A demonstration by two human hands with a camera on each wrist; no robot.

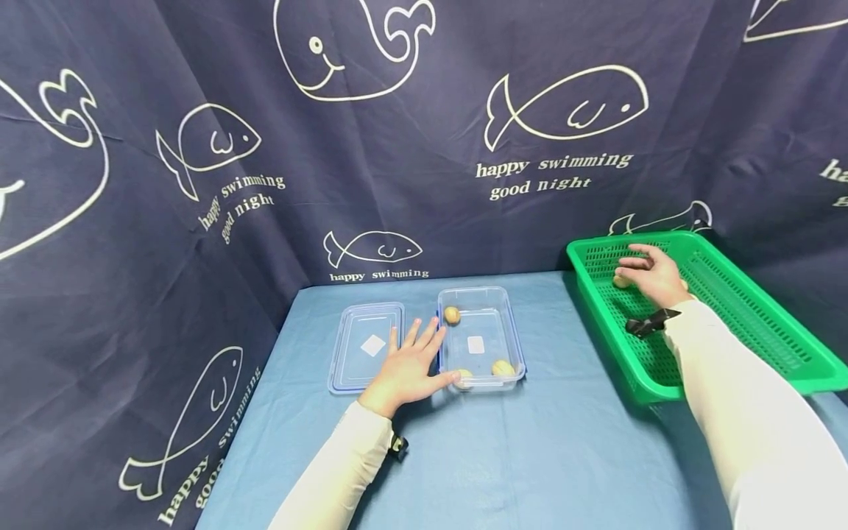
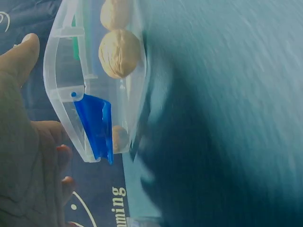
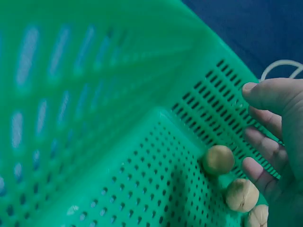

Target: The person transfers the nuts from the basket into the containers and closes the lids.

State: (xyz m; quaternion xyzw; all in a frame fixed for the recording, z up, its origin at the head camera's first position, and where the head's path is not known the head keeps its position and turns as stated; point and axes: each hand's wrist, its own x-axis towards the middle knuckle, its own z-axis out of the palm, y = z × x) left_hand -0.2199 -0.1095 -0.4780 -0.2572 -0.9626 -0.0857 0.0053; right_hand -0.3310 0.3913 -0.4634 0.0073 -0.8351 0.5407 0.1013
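Three walnuts (image 1: pixel 503 368) lie inside a clear plastic box (image 1: pixel 509 324), one at its far left corner and two along its near side. My left hand (image 1: pixel 407 372) is spread at the box's left side, its thumb over the near left corner. A blue clip (image 2: pixel 97 125) on the box hangs down in the left wrist view. On the right, my right hand (image 1: pixel 652 276) is inside a green basket (image 1: pixel 599 342), fingers apart and loosely bent, holding nothing. Close below its fingers, several walnuts (image 3: pixel 219 160) sit on the basket floor by the slotted end wall.
Left of the box, a clear lid (image 1: pixel 358 368) with a pale label lies flat on the blue tablecloth (image 1: pixel 490 456). A dark blue curtain (image 1: pixel 437 199) with whale and fish drawings hangs behind and to the left of the table.
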